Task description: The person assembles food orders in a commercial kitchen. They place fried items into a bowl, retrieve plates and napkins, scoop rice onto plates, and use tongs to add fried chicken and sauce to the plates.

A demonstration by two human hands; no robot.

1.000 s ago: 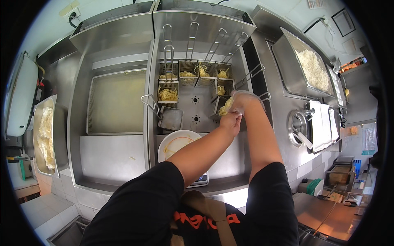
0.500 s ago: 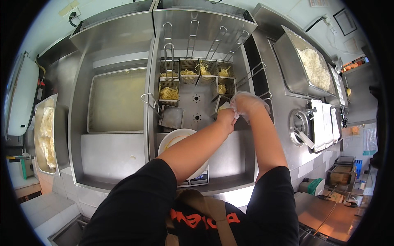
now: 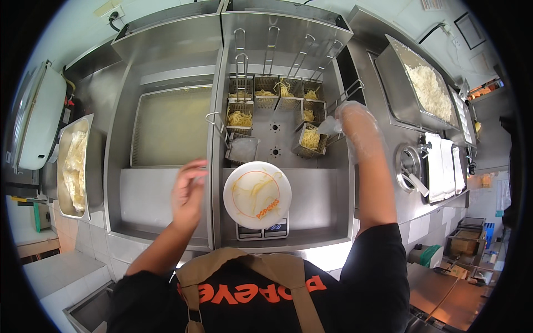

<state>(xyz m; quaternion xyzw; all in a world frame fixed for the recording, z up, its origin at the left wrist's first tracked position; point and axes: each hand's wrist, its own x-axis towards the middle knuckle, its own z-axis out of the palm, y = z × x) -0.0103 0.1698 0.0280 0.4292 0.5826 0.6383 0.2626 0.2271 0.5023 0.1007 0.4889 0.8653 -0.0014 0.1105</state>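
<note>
Gloved, my right hand [image 3: 351, 119] pinches noodles over the wire basket [image 3: 308, 140] while my bare left hand [image 3: 187, 191] hovers spread; I'd lift slowly toward the white plate [image 3: 257, 195].

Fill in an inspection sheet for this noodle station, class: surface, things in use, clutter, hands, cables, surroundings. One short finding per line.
Surface: steel counter, bare beside the scale.
Things in use: white plate with a few noodle strands, on a scale; small wire baskets of noodles in the well behind it.
Clutter: nothing seen.
Hands: left hand bare, open, raised over the counter, holding nothing; right hand in a clear glove, at a basket of noodles; whether it grips anything is unclear.
Cables: a black cord on the back wall.
Surroundings: tray of white rice to the right; tub of pale food to the left.
</note>
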